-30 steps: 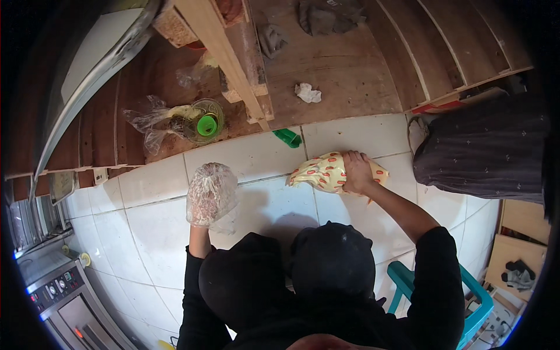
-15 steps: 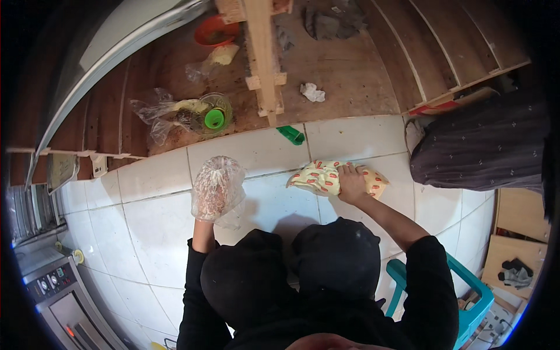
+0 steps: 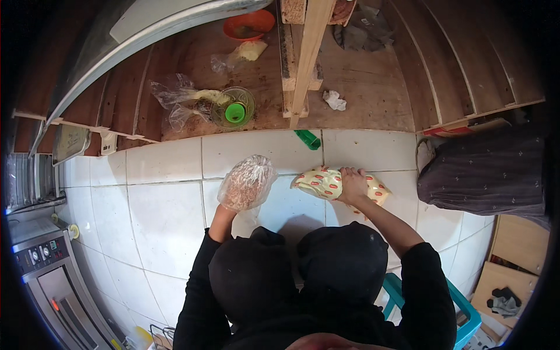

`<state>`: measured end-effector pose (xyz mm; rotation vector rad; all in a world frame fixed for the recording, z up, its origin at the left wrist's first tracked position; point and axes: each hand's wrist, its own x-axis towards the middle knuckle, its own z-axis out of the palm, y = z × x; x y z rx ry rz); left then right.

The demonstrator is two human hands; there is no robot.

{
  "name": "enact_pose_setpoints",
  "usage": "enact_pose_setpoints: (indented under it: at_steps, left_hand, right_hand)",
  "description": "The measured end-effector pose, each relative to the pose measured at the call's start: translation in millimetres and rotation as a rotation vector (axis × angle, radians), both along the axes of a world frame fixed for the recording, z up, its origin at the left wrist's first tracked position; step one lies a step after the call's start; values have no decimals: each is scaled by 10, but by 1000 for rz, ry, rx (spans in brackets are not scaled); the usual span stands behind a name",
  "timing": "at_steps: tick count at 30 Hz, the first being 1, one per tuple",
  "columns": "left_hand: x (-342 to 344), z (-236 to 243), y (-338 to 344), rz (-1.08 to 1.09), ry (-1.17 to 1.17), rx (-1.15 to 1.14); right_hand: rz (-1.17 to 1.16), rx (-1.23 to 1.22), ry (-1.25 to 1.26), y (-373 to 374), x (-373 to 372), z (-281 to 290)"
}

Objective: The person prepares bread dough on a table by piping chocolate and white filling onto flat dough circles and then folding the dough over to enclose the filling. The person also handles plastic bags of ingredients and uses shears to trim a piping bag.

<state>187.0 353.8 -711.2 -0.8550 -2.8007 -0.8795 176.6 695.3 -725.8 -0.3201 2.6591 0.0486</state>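
Observation:
My left hand point(image 3: 225, 212) is closed on a clear, crinkled plastic bag point(image 3: 249, 182) with pale and brownish bits inside. The bag covers most of my fingers. To its right, my right hand point(image 3: 353, 185) wraps over the middle of a soft cream-coloured packet point(image 3: 319, 182) printed with small red marks. One end of the packet sticks out to each side of that hand. It lies over the white tiled floor point(image 3: 163, 221), just beyond my black-clothed knees point(image 3: 343, 262).
A green piece point(image 3: 307, 139) lies by the wooden platform. On that stand a glass dish point(image 3: 248, 112) with a green cup point(image 3: 235, 112), plastic bags point(image 3: 184, 105), a red bowl point(image 3: 249, 25) and a wooden post point(image 3: 309, 64). Dark cloth point(image 3: 484, 166), a teal stool point(image 3: 464, 309) and an oven point(image 3: 58, 286) flank me.
The view has shifted, so the surroundings sit further right. My left hand and the plastic bag have tilted and moved right. The packet under my right hand has shifted slightly left.

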Motion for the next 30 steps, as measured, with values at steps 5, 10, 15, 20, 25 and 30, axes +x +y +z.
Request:
enact_pose_setpoints:
  at_steps: [5,10,15,20,25,30]
  left_hand:
    - [-28,199,-31,-22,213,-108]
    - [133,310,-35,-4,-23,-275]
    - [400,-85,-248,-33,35,-178]
    - [322,-79,-232,-52,-77,-89]
    - [288,-442,-282,-1,-120,-66]
    - [196,-290,-129,-99,143,-123]
  right_hand:
    - [-28,57,-101,-51,59,-34]
    - [23,-14,105,51,256,-110]
    - [130,-75,326,-195,267,-70]
    - [38,-64,166,-233,175,-168]
    - [-72,-84,39,-278,-75,-128]
    - [-148,0,-146,-203,-286,-124]
